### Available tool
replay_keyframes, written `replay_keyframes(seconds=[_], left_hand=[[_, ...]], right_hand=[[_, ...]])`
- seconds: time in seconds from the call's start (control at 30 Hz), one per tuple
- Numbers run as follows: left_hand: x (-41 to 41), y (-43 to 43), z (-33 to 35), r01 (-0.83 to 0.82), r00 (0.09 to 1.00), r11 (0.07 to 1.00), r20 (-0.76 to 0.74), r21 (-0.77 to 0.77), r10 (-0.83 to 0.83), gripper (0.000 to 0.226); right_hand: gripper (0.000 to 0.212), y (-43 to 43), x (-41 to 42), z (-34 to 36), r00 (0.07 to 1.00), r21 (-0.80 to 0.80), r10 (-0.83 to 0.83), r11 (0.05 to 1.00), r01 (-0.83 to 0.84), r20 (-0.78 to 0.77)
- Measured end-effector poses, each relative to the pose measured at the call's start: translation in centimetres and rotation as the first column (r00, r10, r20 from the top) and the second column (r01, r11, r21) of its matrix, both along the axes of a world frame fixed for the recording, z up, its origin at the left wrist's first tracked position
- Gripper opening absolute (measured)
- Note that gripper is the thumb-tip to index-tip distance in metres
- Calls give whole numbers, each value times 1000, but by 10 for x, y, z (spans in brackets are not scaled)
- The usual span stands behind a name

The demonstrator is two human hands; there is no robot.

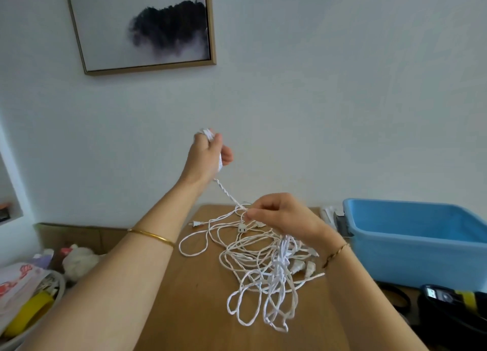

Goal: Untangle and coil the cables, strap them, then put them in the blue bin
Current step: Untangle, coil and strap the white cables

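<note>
Two hands up w/ white cord btwn them: left hand [206, 157] is raised well above the table [189, 311], out in front of the bare wall [316, 100], fingers curled round a few wraps of cable. Right hand [283, 216] is lower, near the table's far edge, thumb and fingertips pinching the same strand [228, 194], which runs in a straight slant btwn the two. Rest of the cables [279, 269] lie as a loose tangle on the wood, centre-right, under and just beside the right wrist; loops spread toward the near edge, and one plug [196, 223] lies apart at the far left of the pile, close to the table's left edge. Bare wood shows left of and in front of the tangle. Blue bin [411, 261] sits to the right, open top, near the right forearm; can't tell if it rests on the table or just beside it. Black device [445, 298] w/ a yellow part lies below the bin's near wall. Off the left edge, lower down, a basket [61, 280] of mixed stuff. Framed picture [142, 26] hangs up top left on the wall. Gold bangle [151, 236] on the left forearm, thin chain bracelet [336, 253] on the right wrist.
</note>
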State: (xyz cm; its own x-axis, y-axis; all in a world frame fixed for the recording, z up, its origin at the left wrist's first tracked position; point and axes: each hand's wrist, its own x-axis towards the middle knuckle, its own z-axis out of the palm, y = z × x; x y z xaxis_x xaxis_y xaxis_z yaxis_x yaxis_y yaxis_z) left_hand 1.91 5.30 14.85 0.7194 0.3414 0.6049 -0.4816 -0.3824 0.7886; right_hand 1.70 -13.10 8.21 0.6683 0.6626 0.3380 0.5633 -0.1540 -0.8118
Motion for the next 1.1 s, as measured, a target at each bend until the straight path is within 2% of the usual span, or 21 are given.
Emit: replay_keyframes(seconds=[0.03,0.07,0.1,0.13,0.23,0.3,0.33,0.4,0.5,0.57,0.7,0.83,0.93,1.0,1.07,1.1], left_hand=[[0,2,-6,-64,996,977,-45,203,75,23],[-3,2,-10,-94,984,916,-106,391,146,25],[-9,0,-13,-76,969,846,-161,527,187,29],[-16,-3,-12,-9,958,815,-230,579,173,35],[-40,-17,3,295,870,847,-490,443,-46,53],[-49,-19,13,371,829,785,-558,496,-39,46],[-50,-19,16,368,826,766,-563,528,-9,39],[-48,-16,20,310,840,815,-543,489,6,29],[-44,-10,24,243,859,938,-504,247,-89,26],[-41,-8,29,246,871,966,-457,83,-182,26],[-42,-9,48,222,902,975,-378,-9,-208,27],[-44,-15,60,190,921,982,-345,-1,-179,27],[-43,-19,62,161,930,986,-339,32,-141,27],[-43,-20,62,139,936,989,-331,39,-119,28],[-42,-21,64,109,945,993,-314,37,-92,27],[-41,-22,64,94,949,995,-305,33,-79,26]], right_hand=[[13,-1,-4,8,1000,33,20,999,-20,6],[9,-2,-5,16,999,69,7,998,-9,34],[7,-2,-4,23,997,118,-33,993,25,67],[10,-1,1,31,991,184,-95,980,76,95],[15,-1,19,50,971,325,-199,934,148,130],[13,5,30,56,954,292,-227,942,164,196],[13,8,36,56,944,254,-242,950,183,226],[15,12,42,56,915,93,-253,967,236,313],[22,11,50,50,893,-227,-218,918,324,393],[18,9,52,42,894,-291,-214,894,342,393],[22,10,51,29,894,-225,-257,908,353,366],[28,18,47,30,843,6,-388,909,416,372],[34,21,31,38,950,45,-268,964,264,164],[38,22,22,44,986,57,-165,985,163,32],[42,19,23,50,973,-5,-210,977,212,94],[43,17,26,54,933,-62,-301,946,318,200]])
